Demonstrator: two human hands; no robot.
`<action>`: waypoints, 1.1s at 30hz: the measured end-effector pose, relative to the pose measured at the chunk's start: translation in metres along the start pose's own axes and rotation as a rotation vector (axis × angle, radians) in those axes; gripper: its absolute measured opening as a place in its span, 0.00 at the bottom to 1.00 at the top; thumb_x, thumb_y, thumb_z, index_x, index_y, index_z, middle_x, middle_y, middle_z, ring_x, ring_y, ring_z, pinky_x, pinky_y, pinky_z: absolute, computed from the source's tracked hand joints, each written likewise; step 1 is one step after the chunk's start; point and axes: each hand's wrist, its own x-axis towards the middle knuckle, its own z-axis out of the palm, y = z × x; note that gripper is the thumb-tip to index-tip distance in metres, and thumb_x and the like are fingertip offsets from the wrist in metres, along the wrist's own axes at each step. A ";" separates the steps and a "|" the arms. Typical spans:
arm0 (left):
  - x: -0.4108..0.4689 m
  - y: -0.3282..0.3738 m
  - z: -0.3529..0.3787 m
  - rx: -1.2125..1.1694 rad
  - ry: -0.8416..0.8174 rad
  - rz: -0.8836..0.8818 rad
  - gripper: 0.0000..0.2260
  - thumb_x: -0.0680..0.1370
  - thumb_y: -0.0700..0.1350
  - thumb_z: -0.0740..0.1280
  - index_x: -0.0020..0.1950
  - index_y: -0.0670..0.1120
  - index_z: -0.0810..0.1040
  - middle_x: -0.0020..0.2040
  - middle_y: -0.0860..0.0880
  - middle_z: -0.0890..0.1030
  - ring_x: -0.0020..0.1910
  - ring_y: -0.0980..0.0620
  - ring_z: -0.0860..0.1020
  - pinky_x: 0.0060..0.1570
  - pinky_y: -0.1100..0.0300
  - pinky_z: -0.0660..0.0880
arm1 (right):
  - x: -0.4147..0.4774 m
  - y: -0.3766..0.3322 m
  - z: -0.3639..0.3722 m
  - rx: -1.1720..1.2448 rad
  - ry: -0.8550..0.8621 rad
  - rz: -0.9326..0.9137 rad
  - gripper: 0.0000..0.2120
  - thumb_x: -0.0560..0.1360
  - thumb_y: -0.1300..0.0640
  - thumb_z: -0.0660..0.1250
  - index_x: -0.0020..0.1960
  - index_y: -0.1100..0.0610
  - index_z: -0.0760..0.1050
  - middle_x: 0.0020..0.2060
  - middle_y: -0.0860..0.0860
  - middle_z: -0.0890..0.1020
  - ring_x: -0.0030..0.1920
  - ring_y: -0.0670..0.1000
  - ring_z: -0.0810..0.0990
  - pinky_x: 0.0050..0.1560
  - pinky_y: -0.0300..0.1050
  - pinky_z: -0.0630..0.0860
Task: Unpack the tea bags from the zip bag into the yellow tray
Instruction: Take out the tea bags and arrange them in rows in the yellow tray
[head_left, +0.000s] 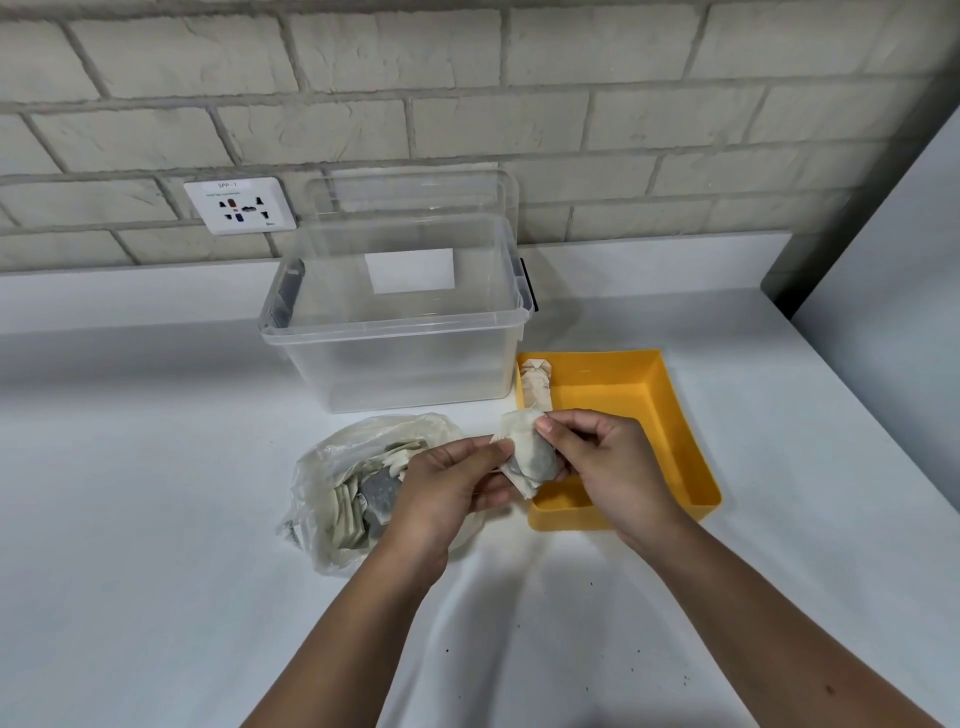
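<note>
A clear zip bag (332, 483) lies crumpled on the white counter and holds several tea bags. Both hands hold a small bunch of tea bags (527, 454) just above the left front corner of the yellow tray (670, 421). My left hand (447, 488) pinches the bunch from the left, and my right hand (608, 462) pinches it from the right with thumb and fingers. Inside the tray, one stack of tea bags (535, 384) leans against the left wall near the back.
An open clear plastic box (395, 338) stands behind the zip bag, its lid (415, 192) propped against the brick wall. A wall socket (239, 205) sits at the back left. The counter's right edge runs close past the tray.
</note>
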 end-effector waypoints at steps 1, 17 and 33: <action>0.001 -0.001 -0.001 -0.007 -0.007 -0.009 0.08 0.77 0.40 0.71 0.53 0.39 0.84 0.47 0.39 0.87 0.43 0.46 0.85 0.48 0.57 0.83 | 0.001 0.001 -0.001 -0.010 0.003 -0.004 0.04 0.75 0.55 0.70 0.47 0.49 0.83 0.41 0.47 0.86 0.32 0.47 0.80 0.38 0.44 0.80; 0.008 0.011 -0.036 -0.008 0.168 0.061 0.04 0.76 0.40 0.72 0.42 0.44 0.85 0.29 0.50 0.80 0.30 0.54 0.78 0.45 0.60 0.82 | 0.044 0.034 -0.017 -0.427 -0.071 0.225 0.04 0.74 0.58 0.72 0.46 0.58 0.79 0.34 0.56 0.84 0.30 0.51 0.81 0.35 0.41 0.80; 0.011 0.005 -0.028 0.042 0.066 -0.004 0.04 0.75 0.41 0.73 0.41 0.45 0.87 0.43 0.38 0.84 0.43 0.43 0.80 0.44 0.59 0.82 | 0.043 0.013 -0.012 -0.391 0.102 0.002 0.05 0.75 0.49 0.70 0.48 0.48 0.80 0.36 0.42 0.80 0.34 0.44 0.78 0.39 0.44 0.79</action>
